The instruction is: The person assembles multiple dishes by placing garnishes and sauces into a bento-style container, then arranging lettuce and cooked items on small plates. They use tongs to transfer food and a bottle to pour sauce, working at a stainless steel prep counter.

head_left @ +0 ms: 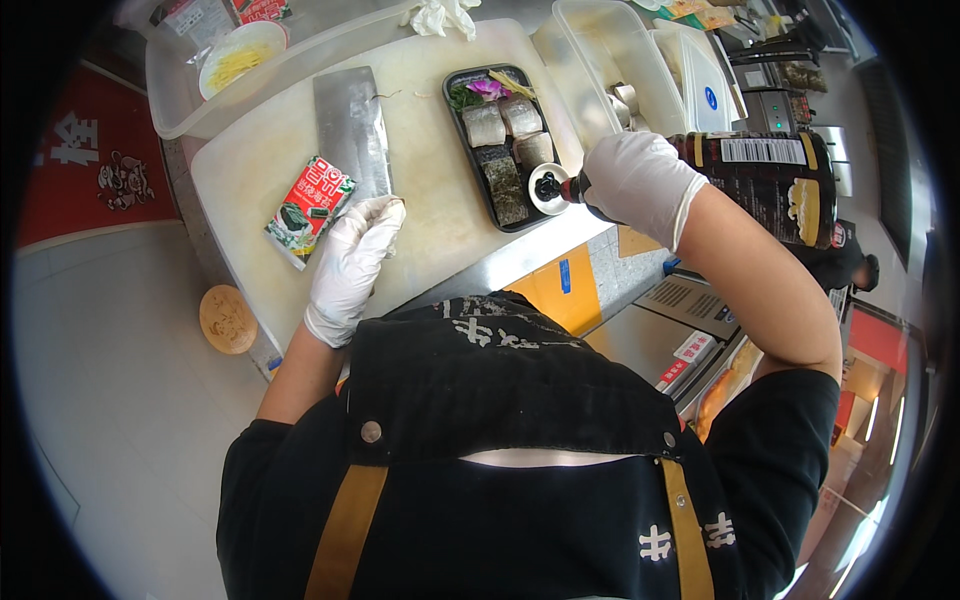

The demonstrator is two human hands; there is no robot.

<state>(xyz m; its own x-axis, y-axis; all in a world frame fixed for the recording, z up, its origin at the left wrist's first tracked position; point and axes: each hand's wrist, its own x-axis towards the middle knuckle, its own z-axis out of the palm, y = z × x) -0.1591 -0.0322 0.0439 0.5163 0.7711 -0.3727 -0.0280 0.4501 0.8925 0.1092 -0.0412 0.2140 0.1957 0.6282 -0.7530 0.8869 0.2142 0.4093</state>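
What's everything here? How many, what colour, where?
cutting board: one, pale, centre
blade: one, silver, board's left
packet: one, mostly red, board's left
tray: one, black, board's right
food chunks: at least three, pale, in tray
flower: one, purple, in tray
small dish: one, white, in tray
bottle: one, black, right
tubs: at least two, translucent, beyond board
bowl: one, white, upper left
apron: one, black, bottom
left hand: one, white-gloved, by blade
right hand: one, white-gloved, holding bottle

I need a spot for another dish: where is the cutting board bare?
Bare cutting board lies between the cleaver and black tray, and left of the cleaver beyond the seaweed packet. It is crowded around the left hand, and where the right hand tips the sauce bottle over the sauce dish.
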